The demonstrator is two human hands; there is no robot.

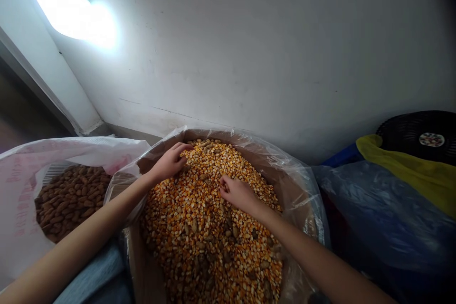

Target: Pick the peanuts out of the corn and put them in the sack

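A large sack (292, 185) lined with clear plastic holds loose corn kernels (171, 228). Unshelled peanuts (194, 225) are scattered among the kernels, several in a darker patch toward the near side. At the sack's far left, my left hand (173, 160) reaches over the corn with its fingers stretched out, their tips close to the kernels. Near the middle of the heap, my right hand (238, 193) is closed, fingers curled together just at the corn's surface. What lies inside that hand, if anything, is hidden.
Left of the corn stands a white woven bag (17, 190) with peanuts in their shells (71, 199). On the right are a blue plastic bag (388, 209), yellow cloth (409, 166) and a black fan (423, 135). Behind rises a wall (249, 47) with a bright lamp (64, 12).
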